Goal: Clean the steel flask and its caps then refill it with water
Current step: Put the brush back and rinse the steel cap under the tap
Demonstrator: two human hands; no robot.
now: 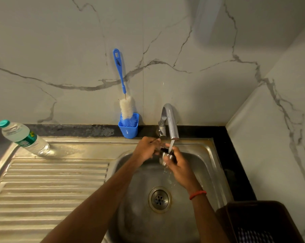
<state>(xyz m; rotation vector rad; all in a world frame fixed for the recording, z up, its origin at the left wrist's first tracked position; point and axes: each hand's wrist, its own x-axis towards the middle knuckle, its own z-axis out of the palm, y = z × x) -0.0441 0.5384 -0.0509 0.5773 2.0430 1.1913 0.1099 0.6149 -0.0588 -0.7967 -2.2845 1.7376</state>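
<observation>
Left hand [147, 149], right hand [178, 163] — both clasped round steel cap [165, 153] under tap [171, 120] (bottle [23, 135] label unreadable)

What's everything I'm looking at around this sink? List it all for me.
sink: one, steel, centre
drainboard: one, steel, ribbed, left of the sink
drain: one, steel, basin bottom
tap: one, chrome, behind the sink, water running
holder: one, blue, back ledge left of the tap
bottle brush: one, blue handle with white bristles, standing in the holder
plastic bottle: one, clear with teal cap, drainboard's far end
basket: one, dark brown, lower right corner
flask piece: one, steel and black, under the stream, probably a cap
wrist band: one, red, right wrist
left hand: one, at the flask piece, grip unclear
right hand: one, fingers curled round the flask piece
</observation>
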